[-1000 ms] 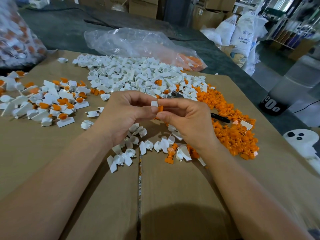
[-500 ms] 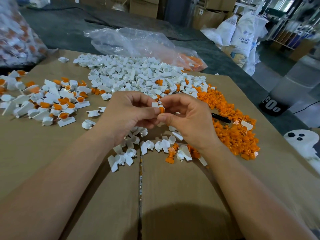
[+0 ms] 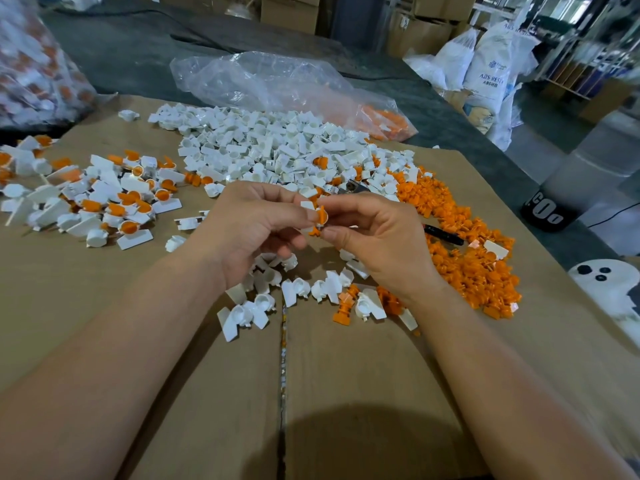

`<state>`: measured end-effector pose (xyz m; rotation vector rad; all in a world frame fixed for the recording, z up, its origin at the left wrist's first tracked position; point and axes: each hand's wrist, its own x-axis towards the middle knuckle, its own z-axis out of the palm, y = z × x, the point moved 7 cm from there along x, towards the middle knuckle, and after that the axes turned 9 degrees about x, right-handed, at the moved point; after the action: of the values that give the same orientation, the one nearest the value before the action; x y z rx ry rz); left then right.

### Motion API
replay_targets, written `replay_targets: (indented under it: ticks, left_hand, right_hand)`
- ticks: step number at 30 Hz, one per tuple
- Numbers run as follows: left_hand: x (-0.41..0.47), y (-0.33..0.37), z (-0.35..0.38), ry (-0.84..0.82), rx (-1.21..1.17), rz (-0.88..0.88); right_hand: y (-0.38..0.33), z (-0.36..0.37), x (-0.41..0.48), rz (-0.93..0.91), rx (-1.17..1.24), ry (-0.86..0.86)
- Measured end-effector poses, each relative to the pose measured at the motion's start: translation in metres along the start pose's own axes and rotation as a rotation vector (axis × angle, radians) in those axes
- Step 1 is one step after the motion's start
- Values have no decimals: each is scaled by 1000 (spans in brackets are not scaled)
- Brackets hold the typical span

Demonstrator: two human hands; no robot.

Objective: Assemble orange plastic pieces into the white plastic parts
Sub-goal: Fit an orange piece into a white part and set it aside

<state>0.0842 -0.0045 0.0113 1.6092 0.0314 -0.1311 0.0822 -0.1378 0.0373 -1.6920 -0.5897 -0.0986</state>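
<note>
My left hand (image 3: 252,230) pinches a small white plastic part (image 3: 307,206) above the middle of the cardboard. My right hand (image 3: 377,233) pinches an orange piece (image 3: 320,218) that sits against that white part, between the fingertips of both hands. A big heap of white parts (image 3: 277,147) lies behind the hands. Loose orange pieces (image 3: 471,258) spread along the right. Joined white-and-orange parts (image 3: 104,199) pile up at the left. Several white parts (image 3: 263,299) and an orange piece (image 3: 344,304) lie under my wrists.
A cardboard sheet (image 3: 207,393) covers the table. A clear plastic bag (image 3: 277,84) with orange pieces lies at the back, another filled bag (image 3: 31,74) at the far left. A black pen (image 3: 443,234) rests among the orange pieces. White sacks (image 3: 485,67) stand on the floor to the right.
Both hands stayed together in the middle. The orange piece has turned and sits closer into the white part, with its round face now showing between the fingertips.
</note>
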Motion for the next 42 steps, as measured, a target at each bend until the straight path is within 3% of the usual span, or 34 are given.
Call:
replay_targets:
  ticks: [24,42]
  left_hand:
    - [-3,4,4,-13,64,58]
    - [-4,6,5,-41,26,97]
  right_hand:
    - [-5,-1,-3,-74,-36,59]
    - [1,-5,0,-8,3,62]
